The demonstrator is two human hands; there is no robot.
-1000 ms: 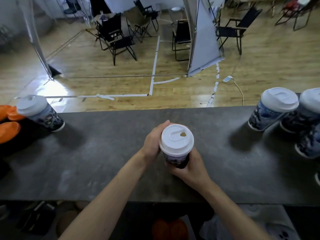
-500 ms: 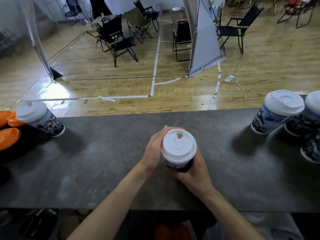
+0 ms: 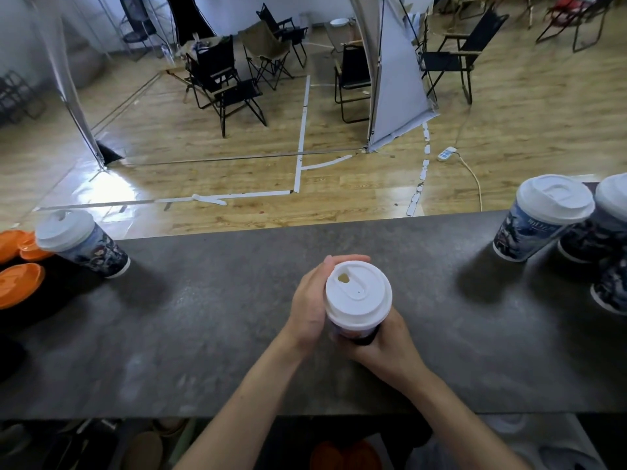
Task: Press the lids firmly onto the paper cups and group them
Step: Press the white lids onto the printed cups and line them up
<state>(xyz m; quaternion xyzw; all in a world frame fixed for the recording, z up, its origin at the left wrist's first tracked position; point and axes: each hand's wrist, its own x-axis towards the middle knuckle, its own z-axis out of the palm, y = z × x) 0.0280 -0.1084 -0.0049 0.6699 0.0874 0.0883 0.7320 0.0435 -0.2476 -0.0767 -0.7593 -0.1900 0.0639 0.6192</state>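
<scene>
A paper cup [image 3: 355, 335] wearing a white lid [image 3: 358, 296] is sitting mid-counter, towards the front edge of the grey counter [image 3: 203, 317]. The left hand [image 3: 307, 300] is curling around its left side, fingers reaching behind the lid's rim. The right hand [image 3: 388, 346] is gripping the cup body from the near right. The base is hidden, so possibly it is resting on the surface. Another lidded cup [image 3: 83, 244] is standing far left beside orange discs [image 3: 18, 283]. A cluster of lidded cups [image 3: 543, 222] is standing far right.

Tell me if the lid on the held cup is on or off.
On. The white lid sits level over the cup; whether it is fully snapped down, cannot tell.
</scene>
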